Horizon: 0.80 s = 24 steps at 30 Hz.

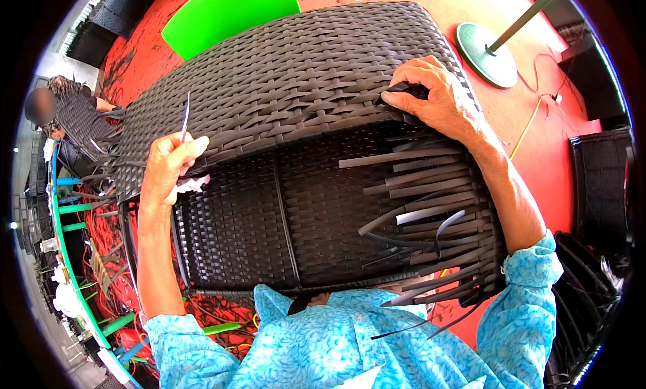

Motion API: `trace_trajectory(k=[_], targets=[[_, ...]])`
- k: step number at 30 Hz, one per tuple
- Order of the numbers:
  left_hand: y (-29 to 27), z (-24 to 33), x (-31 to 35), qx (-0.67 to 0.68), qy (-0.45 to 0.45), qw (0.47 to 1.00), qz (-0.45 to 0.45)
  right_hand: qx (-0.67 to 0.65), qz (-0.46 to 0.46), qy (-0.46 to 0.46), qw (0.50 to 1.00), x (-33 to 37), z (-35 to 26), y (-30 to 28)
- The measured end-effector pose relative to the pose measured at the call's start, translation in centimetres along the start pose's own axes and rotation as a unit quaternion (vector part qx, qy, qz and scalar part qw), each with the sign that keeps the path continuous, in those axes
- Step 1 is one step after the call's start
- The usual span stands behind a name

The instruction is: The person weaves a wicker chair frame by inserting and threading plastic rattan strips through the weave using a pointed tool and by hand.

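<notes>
A dark brown woven wicker piece point(289, 80), shaped like a furniture frame, lies across in front of me. My left hand point(168, 162) is closed round a thin, pointed, blade-like tool point(186, 113), its tip up, at the left part of the near woven edge. A crumpled pale scrap point(193, 184) shows under that hand; whether it belongs to the tool I cannot tell. At the right end, my right hand point(434, 96) pinches a dark plastic strip point(409, 89) against the weave. Loose strip ends point(431, 187) stick out leftward from the right side, over the hollow inside.
A bright green plastic chair point(232, 16) stands beyond the weave. Far right is a round stand base point(486, 55) with a pole, near a yellow cord point(526, 129). Another person point(74, 113) sits at the far left. Tangled strips litter the red floor point(121, 268) at left.
</notes>
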<state>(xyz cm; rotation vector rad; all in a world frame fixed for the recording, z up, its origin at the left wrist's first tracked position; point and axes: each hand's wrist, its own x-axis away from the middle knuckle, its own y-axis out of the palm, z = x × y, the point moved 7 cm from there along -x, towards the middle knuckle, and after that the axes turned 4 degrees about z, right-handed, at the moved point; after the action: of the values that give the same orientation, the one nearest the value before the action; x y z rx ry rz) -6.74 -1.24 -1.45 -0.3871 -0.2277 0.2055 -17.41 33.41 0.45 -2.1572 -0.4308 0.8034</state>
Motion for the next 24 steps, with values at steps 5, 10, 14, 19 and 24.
trace_trajectory(k=[5,10,14,19,24], targets=[[0.2,0.9,0.1,-0.074,0.015,0.997,0.030,-0.051,0.007,-0.038,0.998,-0.1,-0.6,-0.3],[1.3,5.1,1.6,-0.243,0.272,0.914,0.179,0.022,0.012,-0.101,0.995,-0.3,-1.8,0.3],[7.6,9.6,2.7,-0.213,0.360,0.899,0.129,0.035,0.015,-0.125,0.991,-0.3,-2.3,0.3],[15.1,10.7,0.2,-0.198,0.389,0.900,-0.001,0.002,0.032,-0.072,0.997,-0.6,-1.2,0.9],[17.6,11.1,0.2,-0.327,0.473,0.817,-0.034,-0.046,0.005,-0.001,0.999,-0.9,-0.4,0.8]])
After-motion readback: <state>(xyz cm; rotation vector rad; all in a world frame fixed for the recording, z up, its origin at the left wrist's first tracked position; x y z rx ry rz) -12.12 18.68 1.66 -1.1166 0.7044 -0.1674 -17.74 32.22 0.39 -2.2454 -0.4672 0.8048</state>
